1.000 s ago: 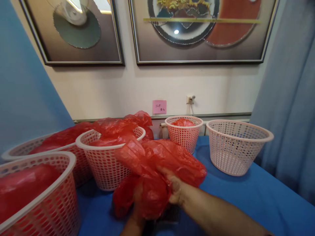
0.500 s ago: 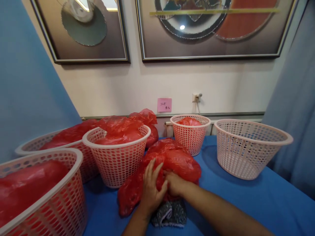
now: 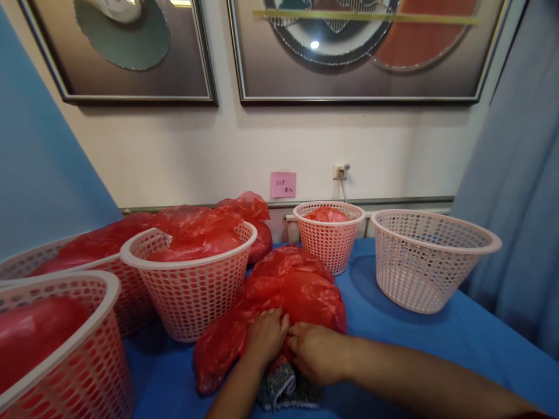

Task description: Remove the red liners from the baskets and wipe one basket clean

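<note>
A filled red plastic bag [image 3: 301, 291] lies on the blue-covered table in front of me. My left hand [image 3: 267, 334] is closed on the near side of the bag, its fingers curled into the plastic. Right beside it, my right hand [image 3: 317, 349] pinches the same bag, with the fingertips of both hands nearly touching. Below the hands, a folded dark grey fleecy cloth [image 3: 282, 385] with a pale edge sticks out from under the bag. What else the bag contains is hidden.
On the left stand pink perforated baskets holding red bags, including a near basket [image 3: 87, 349] and a middle basket [image 3: 196, 302]. A small basket [image 3: 329, 241] with red plastic stands behind. An empty basket [image 3: 428, 267] sits at right. A pink note [image 3: 283, 185] is on the wall.
My left hand has gone from spread fingers to gripping the bag. My right hand has drawn back slightly toward me, still at the bag. The view has shifted a little.
</note>
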A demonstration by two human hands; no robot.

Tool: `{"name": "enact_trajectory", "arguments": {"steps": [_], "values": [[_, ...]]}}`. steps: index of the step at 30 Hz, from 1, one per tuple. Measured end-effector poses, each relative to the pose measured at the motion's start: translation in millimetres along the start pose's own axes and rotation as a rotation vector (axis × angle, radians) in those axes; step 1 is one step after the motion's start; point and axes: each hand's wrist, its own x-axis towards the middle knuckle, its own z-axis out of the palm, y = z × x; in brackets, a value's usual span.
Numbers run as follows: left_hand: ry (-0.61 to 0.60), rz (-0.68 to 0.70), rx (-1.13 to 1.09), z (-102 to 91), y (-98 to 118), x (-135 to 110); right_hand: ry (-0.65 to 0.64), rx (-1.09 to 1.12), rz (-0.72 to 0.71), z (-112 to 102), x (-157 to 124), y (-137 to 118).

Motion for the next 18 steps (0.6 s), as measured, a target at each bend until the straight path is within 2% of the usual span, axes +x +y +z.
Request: {"name": "enact_trajectory", "arguments": {"steps": [2, 4, 9, 12, 15, 18], "values": [[0.000, -0.037, 0.036, 0.1, 3, 5, 0.008, 0.069, 0.006, -14, -11, -4], [-0.008, -0.062, 0.061, -0.6, 5, 9, 0.073, 0.184, 0.016, -29, -18, -5], [-0.035, -0.103, 0.068, -2.1, 2, 14, 0.405, 0.387, 0.059, -70, -14, 11], [-0.025, -0.123, 0.045, -0.7, 1, 12, 0.576, 0.330, 0.109, -104, 15, 38], [-0.008, -0.130, 0.023, 1.3, 1, 9, 0.576, 0.203, 0.310, -144, 64, 71], [0.000, -0.124, 0.002, 3.1, 0, 7, 0.579, 0.189, 0.398, -175, 124, 107]]}}
